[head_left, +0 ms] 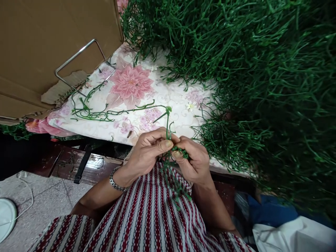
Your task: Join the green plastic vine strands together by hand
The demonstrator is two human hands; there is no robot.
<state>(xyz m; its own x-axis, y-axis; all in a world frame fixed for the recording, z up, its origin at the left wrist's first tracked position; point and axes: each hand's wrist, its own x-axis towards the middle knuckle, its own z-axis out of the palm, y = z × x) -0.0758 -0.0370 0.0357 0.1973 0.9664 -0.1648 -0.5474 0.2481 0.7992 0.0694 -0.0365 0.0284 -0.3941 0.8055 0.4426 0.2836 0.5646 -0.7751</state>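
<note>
My left hand (pixel 154 148) pinches a thin green plastic stem (pixel 167 122) between thumb and forefinger, near the front edge of the table. Close beside it, my right hand (pixel 193 157) is closed on a small bunch of green plastic sprigs (pixel 181 152), and the two hands touch at the fingertips. The stem rises from my left fingers to a knob, then bends left along the cloth as a branched strand (pixel 115 112). More green strands hang below my hands over the striped clothing, blurred there.
A large heap of green artificial foliage (pixel 244 70) covers the right and back of the flowered tablecloth (pixel 168 92). A bent metal frame (pixel 76 56) leans by a cardboard box (pixel 57 38) at left. A round white object (pixel 6 218) is at lower left.
</note>
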